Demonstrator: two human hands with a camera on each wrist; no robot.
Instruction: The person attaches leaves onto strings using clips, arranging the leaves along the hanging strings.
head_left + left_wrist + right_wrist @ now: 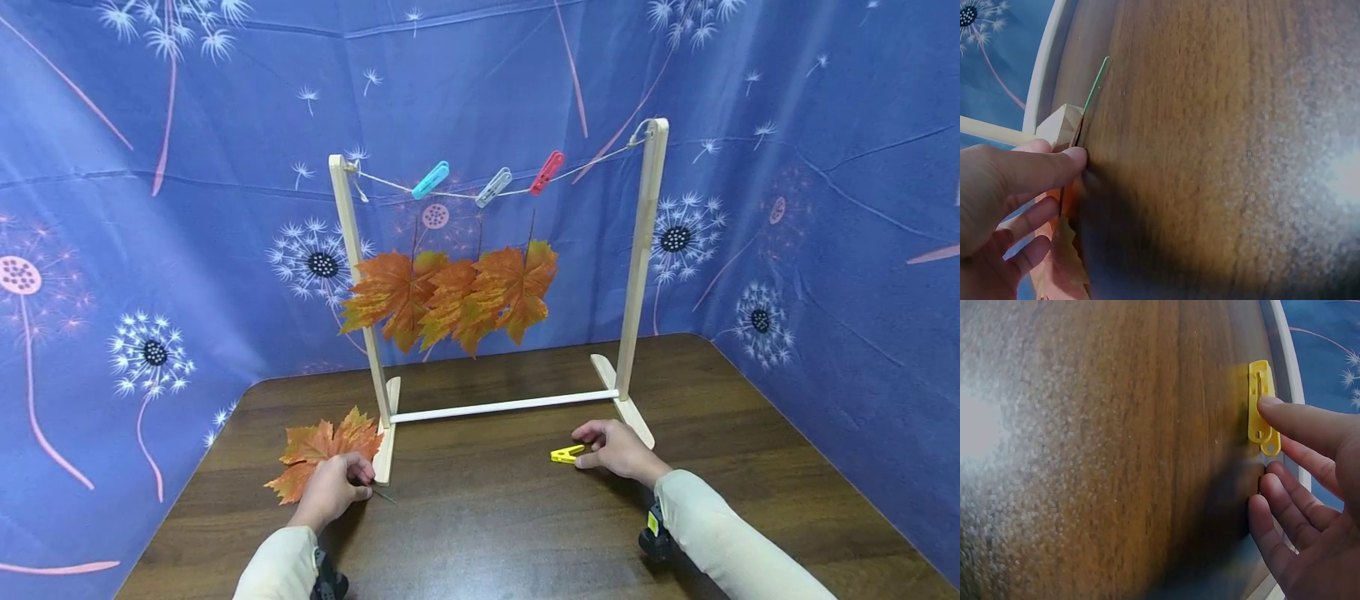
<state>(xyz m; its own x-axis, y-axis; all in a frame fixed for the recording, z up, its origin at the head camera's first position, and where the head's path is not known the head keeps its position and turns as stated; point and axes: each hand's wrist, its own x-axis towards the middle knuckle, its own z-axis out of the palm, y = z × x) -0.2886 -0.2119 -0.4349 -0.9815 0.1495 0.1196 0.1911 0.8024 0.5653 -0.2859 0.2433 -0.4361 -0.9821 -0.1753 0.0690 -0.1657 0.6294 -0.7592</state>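
Note:
At the left of the table, my left hand pinches the thin stem of an orange maple leaf between thumb and forefinger. The stem's green end sticks out past the thumb in the left wrist view, and the hand covers part of the leaf. On the right side, my right hand holds a yellow clothespin. The thumb lies on its near face, with the forefinger partly hidden behind it. In the head view the clothespin points left, low over the table.
A wooden frame stands behind the hands, with a white bar low across it. From its string hang a blue clothespin, a grey clothespin and a red clothespin. Below them are orange leaves on stems.

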